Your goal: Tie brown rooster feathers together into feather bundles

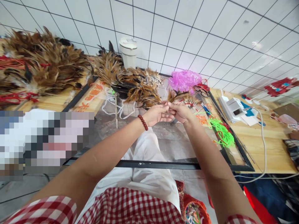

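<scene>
My left hand (157,114), with a brown bead bracelet (143,122) at its wrist, meets my right hand (179,111) above the middle of a black-framed glass panel (161,165). Thumb and fingertips of each are pinched together, the other fingers of the left loosely curled. Whatever lies between the fingertips is too small and covered to make out. Just beyond them are brown feathers (143,93), and more brown feathers (174,95) rise behind my right hand. A thin stick (116,112) and white ribbon loops (108,104) are left of my left hand.
A white tumbler (129,53) stands against the tiled wall, beside large feather bundles (46,65). Right of the hands are purple plastic (184,80), bright green cord (221,132) and a white power strip (230,107) with a cable. Below hangs an orange-red bag (196,208).
</scene>
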`<state>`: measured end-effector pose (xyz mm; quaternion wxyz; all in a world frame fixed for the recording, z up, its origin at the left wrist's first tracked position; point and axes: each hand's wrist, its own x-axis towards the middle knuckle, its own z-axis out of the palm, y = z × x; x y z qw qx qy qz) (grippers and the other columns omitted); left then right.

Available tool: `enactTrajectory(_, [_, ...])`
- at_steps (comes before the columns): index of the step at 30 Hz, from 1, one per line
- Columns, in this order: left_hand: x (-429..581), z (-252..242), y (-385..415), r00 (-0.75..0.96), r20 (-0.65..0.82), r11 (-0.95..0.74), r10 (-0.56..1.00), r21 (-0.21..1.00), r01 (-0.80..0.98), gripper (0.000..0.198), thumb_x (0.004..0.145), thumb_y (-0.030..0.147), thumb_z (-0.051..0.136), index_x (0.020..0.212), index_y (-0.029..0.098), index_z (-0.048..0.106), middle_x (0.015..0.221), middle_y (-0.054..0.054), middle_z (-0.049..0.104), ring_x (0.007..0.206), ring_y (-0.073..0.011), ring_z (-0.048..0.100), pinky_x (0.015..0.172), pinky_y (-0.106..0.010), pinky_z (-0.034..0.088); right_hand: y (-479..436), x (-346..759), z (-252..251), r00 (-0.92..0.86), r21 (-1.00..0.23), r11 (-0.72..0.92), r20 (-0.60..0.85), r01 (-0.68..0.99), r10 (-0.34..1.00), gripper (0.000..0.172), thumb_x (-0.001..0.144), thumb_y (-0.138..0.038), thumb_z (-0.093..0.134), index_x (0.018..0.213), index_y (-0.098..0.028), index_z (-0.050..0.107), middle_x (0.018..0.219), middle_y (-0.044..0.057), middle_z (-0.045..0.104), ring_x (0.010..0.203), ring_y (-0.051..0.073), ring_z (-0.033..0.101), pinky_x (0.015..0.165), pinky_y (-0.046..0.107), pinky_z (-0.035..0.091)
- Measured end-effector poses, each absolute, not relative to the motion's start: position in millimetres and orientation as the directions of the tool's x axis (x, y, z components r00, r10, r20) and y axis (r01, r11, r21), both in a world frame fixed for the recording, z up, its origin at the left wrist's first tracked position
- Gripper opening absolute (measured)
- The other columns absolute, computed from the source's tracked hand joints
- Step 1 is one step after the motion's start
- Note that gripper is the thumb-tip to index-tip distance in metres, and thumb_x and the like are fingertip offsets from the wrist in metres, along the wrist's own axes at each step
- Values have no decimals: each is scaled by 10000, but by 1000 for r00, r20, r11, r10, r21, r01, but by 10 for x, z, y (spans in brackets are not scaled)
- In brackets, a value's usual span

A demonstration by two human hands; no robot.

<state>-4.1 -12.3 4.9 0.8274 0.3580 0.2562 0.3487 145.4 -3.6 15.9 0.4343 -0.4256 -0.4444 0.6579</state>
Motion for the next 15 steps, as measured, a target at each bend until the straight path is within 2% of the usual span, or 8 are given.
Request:
enactTrajectory(3, [-26,33,-127,556,-206,461,805,807,-369,146,829,207,616,750,84,613,675,-73,661,555,-121,637,593,-263,533,-26,1426,123,-236,-972,-183,-145,-148,961,334,531,-409,831,656,-158,650,548,-28,547,535,90,476,561,243,429])
enactTrajectory(5, [-26,22,-117,500,-217,434,838,820,-373,156,831,183,600,707,88,601,592,-35,604,473,-90,576,499,-210,480,-15,1417,102,-229,-988,-139,-122,-61,966,359,588,-479,781,699,-163,651,553,-28,527,555,106,490,612,275,453])
enactTrajectory(6, [-30,20,-109,483,-221,430,847,819,-380,157,832,173,587,699,90,599,566,-20,575,446,-79,547,458,-190,446,-12,1421,100,-194,-997,-80,-78,-1,978,374,636,-518,735,752,-171,656,596,-15,548,600,125,521,657,300,468])
enactTrajectory(8, [-45,29,-87,464,-243,443,852,807,-391,156,831,158,561,693,93,597,540,-4,529,419,-66,503,404,-165,386,-17,1446,125,-78,-972,139,126,189,989,396,749,-559,614,915,-202,657,790,36,622,792,182,583,775,364,474])
enactTrajectory(9, [-53,36,-76,460,-261,457,849,799,-391,160,828,151,550,685,93,595,531,0,510,411,-61,486,388,-158,363,-30,1464,152,-46,-908,267,267,322,963,392,799,-545,562,1007,-224,645,930,64,639,931,216,580,842,401,456])
enactTrajectory(11, [-64,51,-58,464,-295,489,835,784,-383,174,817,144,534,657,95,584,514,5,478,397,-52,451,368,-149,325,-76,1496,229,-131,-664,460,484,589,865,366,865,-467,503,1161,-274,598,1194,87,594,1189,273,471,964,476,372])
enactTrajectory(13, [-65,54,-48,468,-306,499,829,782,-374,178,800,135,528,629,104,568,497,9,456,388,-47,426,357,-144,297,-137,1510,306,-338,-388,556,502,735,796,343,889,-360,487,1221,-326,569,1339,60,530,1328,302,329,1037,533,257])
enactTrajectory(15, [-60,46,-46,458,-296,481,838,797,-365,178,778,117,524,601,116,545,485,11,447,381,-47,411,349,-144,278,-183,1504,352,-497,-193,617,436,763,750,345,889,-270,478,1208,-356,575,1386,19,506,1376,299,251,1068,553,169])
